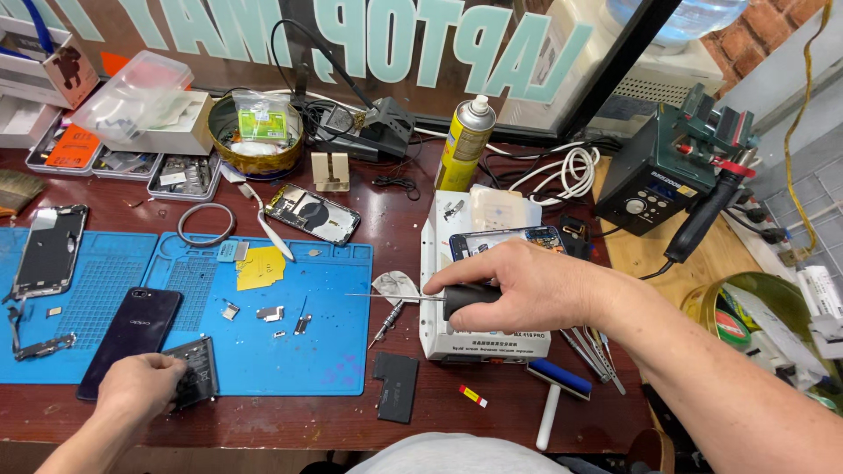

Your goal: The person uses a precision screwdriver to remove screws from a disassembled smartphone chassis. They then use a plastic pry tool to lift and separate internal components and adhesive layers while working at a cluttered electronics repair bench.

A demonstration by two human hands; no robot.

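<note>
My right hand [520,285] grips a black-handled screwdriver [439,299]; its thin shaft points left over the edge of a white box-shaped device [439,338]. A phone with a blue frame [502,238] lies on that device behind my hand. My left hand [136,386] rests on a small black rectangular part [198,373] at the front of the blue work mat [290,342]. A dark phone [132,338] lies face down just left of that part. Small metal brackets [270,313] and a yellow sheet [260,267] lie on the mat.
An opened phone [312,213], a wire ring [206,224] and a screen panel [50,250] lie at the back. A yellow spray can [465,143], a hot-air station [665,180], a round tin [257,145], parts trays [132,162], a black battery [395,386] and a blue-handled tool [555,392] surround the mat.
</note>
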